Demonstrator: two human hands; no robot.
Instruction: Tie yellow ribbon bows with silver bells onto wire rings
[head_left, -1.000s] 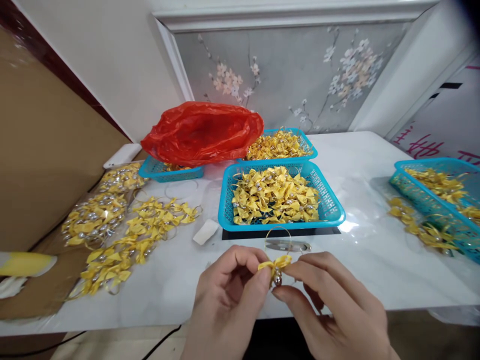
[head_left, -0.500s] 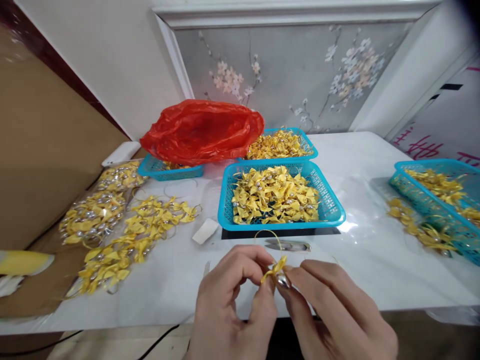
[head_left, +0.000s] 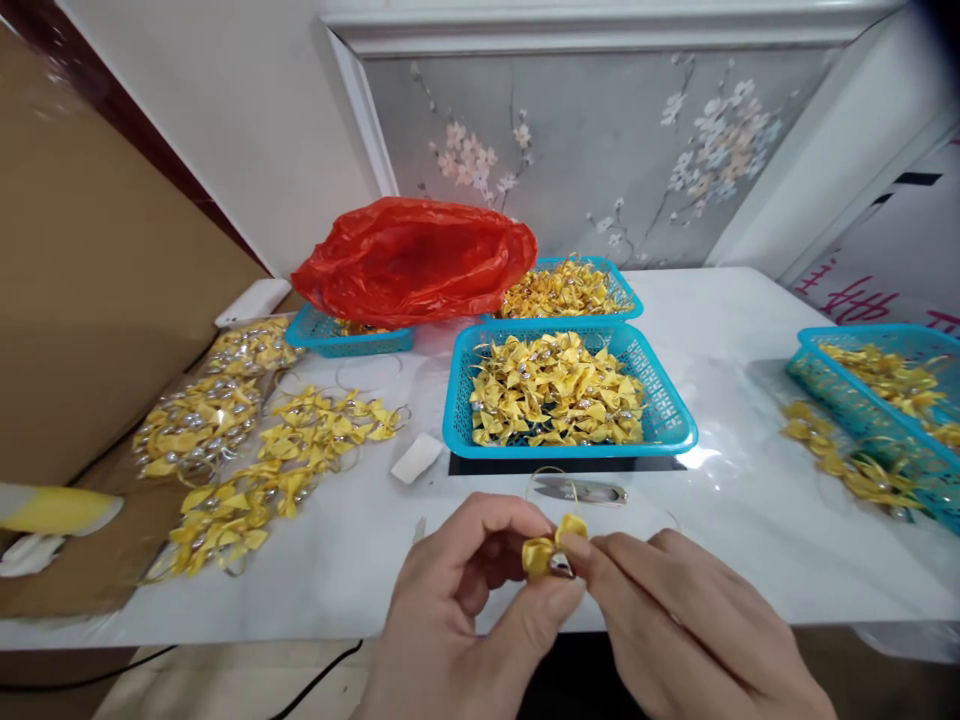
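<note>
A small yellow ribbon bow (head_left: 553,545) with a silver bead and a thin gold wire loop is pinched between both my hands at the table's front edge. My left hand (head_left: 472,610) grips its left side with thumb and fingers. From the right, my right hand (head_left: 675,620) holds it with fingertips. Just beyond them lie small silver snips (head_left: 581,490) on the white table (head_left: 735,500). Further back is a blue basket (head_left: 667,410) full of yellow bows.
Loose bows on rings (head_left: 300,460) and bagged bows (head_left: 202,420) lie at the left. A red plastic bag (head_left: 412,260) covers another blue basket (head_left: 345,340); a third basket (head_left: 570,290) stands behind. A fourth basket (head_left: 877,400) sits at the right. A white scrap (head_left: 418,459) lies nearby.
My hands have turned the bow between the fingers and drawn it slightly lower and closer together. The view has shifted a little to the left.
</note>
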